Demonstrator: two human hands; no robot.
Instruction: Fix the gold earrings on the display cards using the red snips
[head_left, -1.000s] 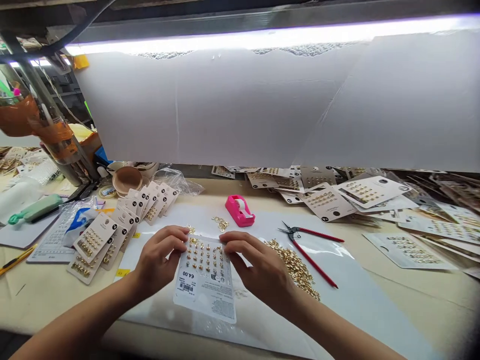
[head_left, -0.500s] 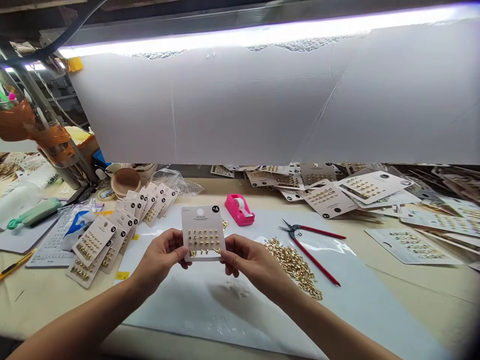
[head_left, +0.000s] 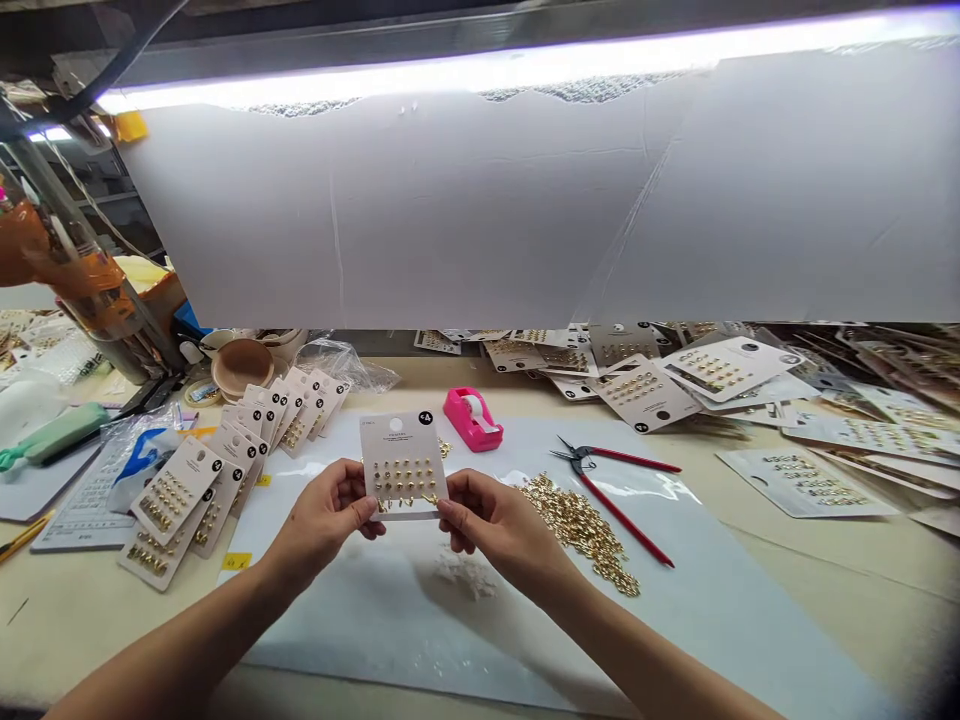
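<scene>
Both hands hold up an earring card (head_left: 400, 450) above the work mat, its printed face toward me. Rows of small gold studs fill its middle, and dangling gold pieces line its bottom edge. My left hand (head_left: 341, 505) pinches the lower left corner between thumb and fingers. At the lower right corner my right hand (head_left: 476, 510) grips the card, thumb close to a gold earring there. Behind the card stands a pink tape dispenser (head_left: 472, 420). A pile of small gold pieces (head_left: 581, 530) lies right of my right hand. Below the card is a small white clump (head_left: 465, 572).
Red-handled pliers (head_left: 619, 510) lie open beside the gold pile on the pale mat (head_left: 360, 630). Overlapping filled earring cards (head_left: 176, 485) fan out at left. More cards (head_left: 649, 395) are heaped at back right. A white board (head_left: 480, 220) hangs across the back beneath a light.
The view has shifted slightly, so the surroundings sit a little further left. Both hands keep hold of the card, which tilts slightly differently.
</scene>
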